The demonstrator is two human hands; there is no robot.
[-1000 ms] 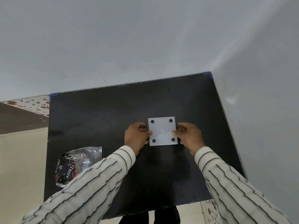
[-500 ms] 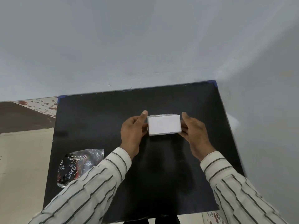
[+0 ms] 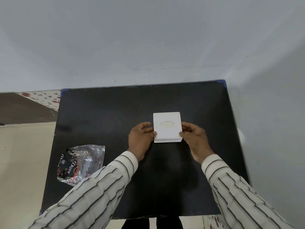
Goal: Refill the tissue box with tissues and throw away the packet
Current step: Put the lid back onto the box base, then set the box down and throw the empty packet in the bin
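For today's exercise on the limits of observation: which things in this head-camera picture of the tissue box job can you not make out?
- Inside of the tissue box: head view shows only a pale oval opening; whether tissues fill it is unclear.
- Packet: its near corner is covered by the left sleeve; crinkled plastic obscures any contents.
- Fingers of the left hand and right hand behind the box: hidden by it.
- Bin for the packet: none in view.

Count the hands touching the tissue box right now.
2. The left hand grips the left edge of the tissue box; the right hand grips its right edge. Fingertips partly hidden behind the box.
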